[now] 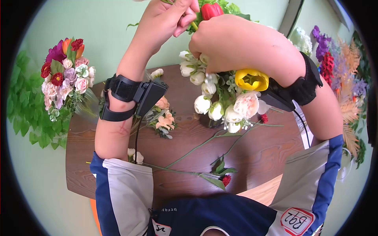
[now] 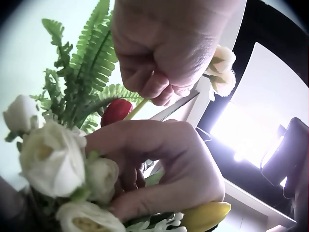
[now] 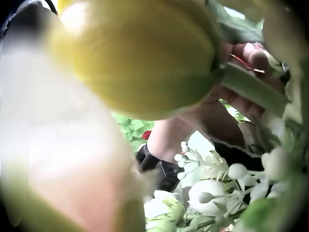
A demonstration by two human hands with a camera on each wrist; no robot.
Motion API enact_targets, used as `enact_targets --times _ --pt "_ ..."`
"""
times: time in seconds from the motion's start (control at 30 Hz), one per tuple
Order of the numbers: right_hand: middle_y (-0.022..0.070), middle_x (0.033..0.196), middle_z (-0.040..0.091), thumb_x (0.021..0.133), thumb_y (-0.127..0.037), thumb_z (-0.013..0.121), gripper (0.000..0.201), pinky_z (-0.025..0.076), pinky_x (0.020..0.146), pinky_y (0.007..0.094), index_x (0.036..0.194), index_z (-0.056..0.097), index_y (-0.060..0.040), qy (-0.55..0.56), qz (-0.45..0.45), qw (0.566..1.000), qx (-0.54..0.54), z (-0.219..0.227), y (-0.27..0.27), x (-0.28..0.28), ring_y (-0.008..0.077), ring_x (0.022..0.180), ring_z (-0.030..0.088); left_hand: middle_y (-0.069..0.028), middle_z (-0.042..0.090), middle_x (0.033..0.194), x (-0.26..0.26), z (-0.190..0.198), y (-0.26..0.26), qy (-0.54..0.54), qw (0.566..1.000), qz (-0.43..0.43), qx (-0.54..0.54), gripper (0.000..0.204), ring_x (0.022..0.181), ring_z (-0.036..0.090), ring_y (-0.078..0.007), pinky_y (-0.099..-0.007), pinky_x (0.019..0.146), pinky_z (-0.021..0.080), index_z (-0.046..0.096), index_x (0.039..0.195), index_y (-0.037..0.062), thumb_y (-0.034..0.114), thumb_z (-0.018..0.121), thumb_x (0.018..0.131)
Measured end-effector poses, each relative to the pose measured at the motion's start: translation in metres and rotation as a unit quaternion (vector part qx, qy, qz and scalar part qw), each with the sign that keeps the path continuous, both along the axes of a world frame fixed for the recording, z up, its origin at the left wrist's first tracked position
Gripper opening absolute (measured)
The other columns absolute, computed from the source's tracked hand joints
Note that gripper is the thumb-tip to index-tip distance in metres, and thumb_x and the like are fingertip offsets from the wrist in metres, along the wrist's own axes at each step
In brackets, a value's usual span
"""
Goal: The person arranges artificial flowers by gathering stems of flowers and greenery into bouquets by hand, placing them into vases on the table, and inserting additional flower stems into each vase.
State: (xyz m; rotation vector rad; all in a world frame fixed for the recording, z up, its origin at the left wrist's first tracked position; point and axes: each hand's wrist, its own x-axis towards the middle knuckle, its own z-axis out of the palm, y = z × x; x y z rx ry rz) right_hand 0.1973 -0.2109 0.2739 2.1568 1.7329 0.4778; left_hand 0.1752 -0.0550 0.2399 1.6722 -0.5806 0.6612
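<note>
Pinched in the left hand [image 1: 167, 19] is a yellow-green stem [image 1: 194, 26], which runs down toward the right hand [image 1: 210, 43]. In the left wrist view the left hand [image 2: 164, 48] grips this stem [image 2: 137, 109] beside a red tulip [image 2: 116, 112]. Below it, the right hand [image 2: 169, 159] has curled fingers among white roses [image 2: 53, 157]; what its fingertips touch is hidden. A yellow tulip [image 1: 252, 80] and a pale pink bloom [image 1: 247, 104] stand under the right wrist. The yellow tulip [image 3: 145, 58] fills much of the right wrist view.
On the brown table [image 1: 185, 151] lie peach flowers [image 1: 165, 120], long green stems and a red flower [image 1: 226, 180]. A mixed bouquet [image 1: 65, 84] stands to the left, beside green leaves [image 1: 29, 104]. More colored flowers [image 1: 327, 67] are at the right.
</note>
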Motion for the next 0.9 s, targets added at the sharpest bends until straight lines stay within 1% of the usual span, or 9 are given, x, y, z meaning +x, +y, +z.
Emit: enact_targets --times 0.17,0.23,0.37,0.47,0.57,0.67,0.77,0.83,0.9 --pt "0.0127 0.06 0.057 0.069 -0.003 0.058 0.003 0.045 0.054 0.0372 0.069 0.059 0.0002 0.004 0.057 0.998 -0.011 -0.006 0.001 0.008 0.029 0.058 0.057 0.0015 0.051 0.062 0.004 -0.009 -0.005 0.002 0.993 -0.055 -0.102 0.025 0.052 0.044 -0.0043 -0.0162 0.049 0.034 0.055 0.087 0.0028 0.022 0.043 0.097" --pt "0.013 0.06 0.055 0.068 -0.001 0.059 0.006 0.044 0.054 0.0373 0.066 0.055 0.0011 0.087 0.073 0.993 0.039 -0.001 -0.006 0.009 0.0293 0.058 0.056 0.0034 0.052 0.064 0.012 -0.009 0.007 0.035 0.994 -0.104 0.013 0.021 0.056 0.045 -0.0027 -0.0162 0.052 0.035 0.057 0.089 0.0043 0.02 0.046 0.096" --pt "0.0134 0.06 0.054 0.068 0.0 0.06 0.007 0.042 0.054 0.0372 0.066 0.054 0.0016 0.097 0.093 0.99 0.051 0.0 -0.013 0.017 0.0297 0.058 0.055 0.0052 0.051 0.064 0.015 -0.008 0.009 0.059 0.995 -0.074 0.036 0.019 0.055 0.045 -0.0012 -0.0163 0.052 0.035 0.058 0.089 0.0064 0.019 0.046 0.095" --pt "0.0134 0.06 0.053 0.068 0.001 0.06 0.004 0.042 0.054 0.0364 0.068 0.056 0.0013 0.139 0.163 0.967 0.137 -0.003 -0.015 0.026 0.0304 0.058 0.054 0.0023 0.056 0.066 0.027 -0.015 0.015 0.075 0.989 -0.125 0.03 0.015 0.058 0.05 -0.0039 -0.0178 0.054 0.04 0.061 0.087 0.0052 0.014 0.05 0.093" --pt "0.0113 0.061 0.057 0.071 0.0 0.062 0.003 0.043 0.053 0.0327 0.073 0.059 0.0004 0.178 0.193 0.952 0.158 0.01 -0.019 0.019 0.0258 0.057 0.057 -0.0011 0.06 0.077 0.021 -0.02 0.003 0.044 0.998 -0.051 -0.017 0.013 0.065 0.052 -0.0044 -0.0193 0.057 0.041 0.059 0.097 0.0037 0.01 0.049 0.091" --pt "0.0137 0.069 0.061 0.073 0.0 0.056 0.01 0.044 0.055 0.03 0.081 0.062 0.0037 0.27 0.158 0.939 0.143 0.023 -0.024 0.012 0.0228 0.057 0.055 -0.0031 0.062 0.089 0.025 -0.027 0.002 0.021 0.995 -0.061 0.072 0.021 0.077 0.055 -0.0073 -0.0222 0.067 0.043 0.059 0.101 0.0042 -0.001 0.046 0.085" --pt "0.0191 0.069 0.058 0.068 0.002 0.059 0.005 0.044 0.057 0.0348 0.073 0.059 0.0045 0.276 0.195 0.931 0.135 0.024 -0.027 0.01 0.0311 0.062 0.056 0.0012 0.058 0.078 0.026 -0.029 0.007 0.008 0.993 -0.085 0.079 0.009 0.068 0.049 -0.0053 -0.0204 0.059 0.039 0.057 0.091 0.0044 0.011 0.05 0.091" --pt "0.0174 0.067 0.057 0.069 0.003 0.058 0.005 0.044 0.057 0.0343 0.074 0.059 0.0043 0.318 0.193 0.913 0.165 0.018 -0.021 0.02 0.0301 0.063 0.056 -0.0028 0.063 0.089 0.02 -0.023 0.011 0.072 0.98 -0.132 0.13 0.024 0.077 0.056 -0.0099 -0.023 0.07 0.043 0.063 0.084 0.003 -0.009 0.044 0.075" --pt "0.0174 0.067 0.057 0.069 0.003 0.058 0.005 0.044 0.058 0.0343 0.074 0.059 0.0045 0.32 0.193 0.914 0.161 0.019 -0.023 0.019 0.0302 0.064 0.056 -0.0027 0.063 0.088 0.013 -0.021 0.006 0.093 0.978 -0.131 0.134 0.023 0.077 0.056 -0.0098 -0.0229 0.071 0.043 0.063 0.08 0.0025 -0.009 0.044 0.074"
